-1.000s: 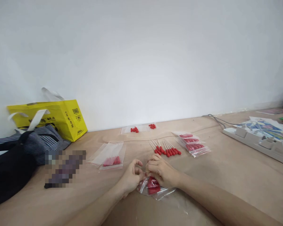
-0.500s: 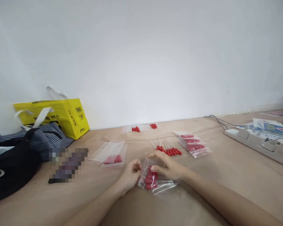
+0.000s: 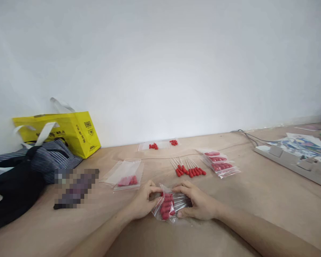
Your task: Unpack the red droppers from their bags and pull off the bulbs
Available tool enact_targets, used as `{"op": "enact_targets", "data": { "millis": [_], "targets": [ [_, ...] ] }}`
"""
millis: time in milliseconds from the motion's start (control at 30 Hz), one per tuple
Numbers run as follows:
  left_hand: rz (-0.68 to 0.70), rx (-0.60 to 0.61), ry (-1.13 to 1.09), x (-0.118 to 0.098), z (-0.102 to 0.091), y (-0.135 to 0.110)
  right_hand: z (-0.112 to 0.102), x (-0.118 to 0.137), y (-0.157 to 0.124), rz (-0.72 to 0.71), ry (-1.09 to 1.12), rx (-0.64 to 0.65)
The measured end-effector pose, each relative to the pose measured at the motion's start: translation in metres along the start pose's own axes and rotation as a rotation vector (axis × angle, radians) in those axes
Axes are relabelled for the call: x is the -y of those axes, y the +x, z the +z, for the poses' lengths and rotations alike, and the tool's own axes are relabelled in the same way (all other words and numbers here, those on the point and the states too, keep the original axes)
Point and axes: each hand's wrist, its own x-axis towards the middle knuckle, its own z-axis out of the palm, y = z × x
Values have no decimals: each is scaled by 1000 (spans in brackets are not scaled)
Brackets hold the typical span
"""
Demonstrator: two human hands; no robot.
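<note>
Between my hands, low over the table, is a clear zip bag [image 3: 167, 205] holding several sticks with red tips; the tips point left and the pale shafts run right. My left hand [image 3: 146, 200] pinches the bag's left edge between thumb and fingers. Around the shaft end on the right, my right hand [image 3: 199, 201] grips the bag, thumb in front and fingers behind. Beyond the hands lie loose red-tipped sticks [image 3: 194, 170] in two fanned groups. Filled zip bags [image 3: 219, 165] overlap to their right. At left, another zip bag [image 3: 128, 175] shows red tips inside.
Near the wall lie more bags with red tips [image 3: 154, 146]. A yellow carrier bag [image 3: 87, 137], a striped bag [image 3: 52, 160] and a black bag [image 3: 16, 196] crowd the left. On the right are a white power strip [image 3: 291, 164], cables and papers [image 3: 305, 144].
My right hand has shifted from over the red tips to the bag's right end. The bag has turned a little, so its shafts now show. My left hand has closed on its left edge.
</note>
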Motion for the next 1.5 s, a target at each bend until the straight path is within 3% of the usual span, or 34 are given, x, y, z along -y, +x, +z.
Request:
{"op": "enact_targets", "data": {
  "millis": [133, 367, 500, 667, 867, 967, 1200, 1367, 1500],
  "targets": [
    [31, 90, 72, 1, -10, 1, 3, -1, 7, -24, 0, -17],
    [24, 73, 257, -19, -15, -4, 6, 0, 7, -8, -20, -41],
    [-47, 47, 310, -26, -12, -5, 6, 0, 7, -13, -38, -37],
    [-187, 180, 186, -12, -6, 3, 5, 1, 7, 1, -25, -58],
    [9, 96, 167, -9, -5, 3, 6, 1, 8, 28, -41, -70],
    [44, 95, 196, -12, -10, 2, 6, 1, 8, 30, -48, -65],
    [-177, 204, 252, -13, -45, 1, 1, -2, 4, 47, -59, -60],
    [-75, 198, 310, -15, -38, 1, -3, -3, 2, 47, -66, -53],
    [-159, 283, 453, -25, -42, -5, -5, -3, 2, 63, -75, -48]
  ]
}}
